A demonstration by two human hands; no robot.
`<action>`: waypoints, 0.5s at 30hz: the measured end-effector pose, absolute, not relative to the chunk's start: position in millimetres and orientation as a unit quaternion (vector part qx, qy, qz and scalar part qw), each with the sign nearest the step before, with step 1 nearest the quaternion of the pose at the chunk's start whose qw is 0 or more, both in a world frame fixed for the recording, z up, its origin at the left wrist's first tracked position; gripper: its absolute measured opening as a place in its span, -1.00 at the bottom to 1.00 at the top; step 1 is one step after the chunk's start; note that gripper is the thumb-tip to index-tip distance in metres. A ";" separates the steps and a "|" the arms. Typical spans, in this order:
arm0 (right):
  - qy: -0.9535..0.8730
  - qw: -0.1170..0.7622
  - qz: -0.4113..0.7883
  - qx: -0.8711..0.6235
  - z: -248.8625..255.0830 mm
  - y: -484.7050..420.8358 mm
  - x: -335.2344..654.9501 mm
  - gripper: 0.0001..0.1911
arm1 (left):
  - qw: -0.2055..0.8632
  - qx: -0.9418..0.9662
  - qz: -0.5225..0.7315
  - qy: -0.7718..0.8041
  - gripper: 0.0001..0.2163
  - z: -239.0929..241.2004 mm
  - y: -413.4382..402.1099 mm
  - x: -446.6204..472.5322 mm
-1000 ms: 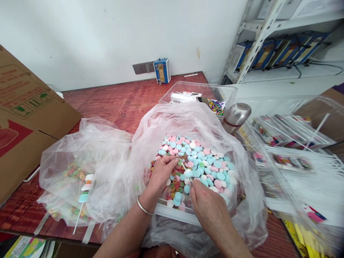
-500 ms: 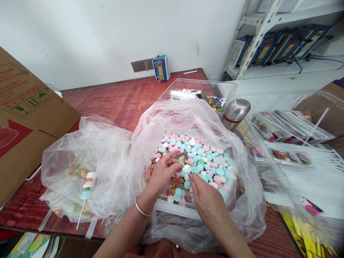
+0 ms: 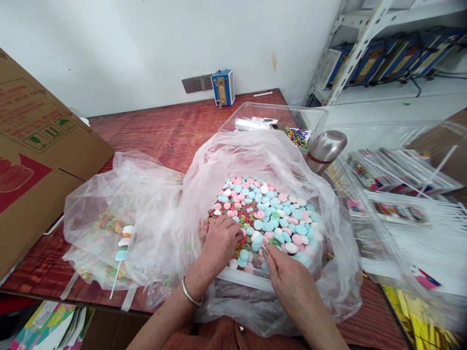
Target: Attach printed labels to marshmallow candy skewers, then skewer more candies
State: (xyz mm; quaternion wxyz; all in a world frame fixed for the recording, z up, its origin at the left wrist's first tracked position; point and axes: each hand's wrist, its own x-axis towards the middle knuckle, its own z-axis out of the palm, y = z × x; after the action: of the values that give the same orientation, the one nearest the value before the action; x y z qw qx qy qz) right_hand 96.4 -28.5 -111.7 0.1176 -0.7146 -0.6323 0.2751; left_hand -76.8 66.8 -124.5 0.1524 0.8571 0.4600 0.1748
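Observation:
A clear plastic bag (image 3: 255, 155) lies open in a shallow box, full of pink, blue and white round candies (image 3: 277, 214) and small coloured ring candies. My left hand (image 3: 221, 243) rests on the candies at the near edge, fingers curled down into them. My right hand (image 3: 288, 279) is beside it, fingers pinched together on a thin white stick I can barely make out. A silver bangle (image 3: 189, 294) sits on my left wrist.
A second plastic bag (image 3: 120, 214) to the left holds ring candies and a finished candy skewer (image 3: 122, 243). A cardboard box (image 3: 32, 155) stands far left. Behind are a clear tray (image 3: 310, 119), a steel flask (image 3: 323, 150), and clear boxes of white sticks (image 3: 412, 218) at right.
My left hand has dropped from a raised pinch down onto the candies near the box's front edge. My right hand has stayed close by. The view has shifted slightly.

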 end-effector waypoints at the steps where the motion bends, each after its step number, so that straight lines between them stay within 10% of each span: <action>1: -0.636 0.098 0.271 -0.716 -111.8 -30.6 95.2 -0.65 | 0.164 0.844 0.200 0.469 -0.88 -125.0 65.9 -76.3; 9: -0.641 0.029 0.257 -0.723 -109.7 -34.5 88.7 -0.71 | 0.575 0.512 0.347 0.535 -0.86 -124.5 69.9 -70.8; 15: -0.628 0.009 0.257 -0.734 -110.3 -31.0 88.2 -0.68 | 0.615 0.467 0.387 0.504 -0.81 -126.0 66.7 -66.2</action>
State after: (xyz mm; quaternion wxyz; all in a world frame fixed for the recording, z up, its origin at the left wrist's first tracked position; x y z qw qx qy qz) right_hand 88.2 -31.0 -110.3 0.0089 -0.7344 -0.6280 0.2573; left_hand -66.2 66.7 -126.0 0.6147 0.4668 0.5045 0.3870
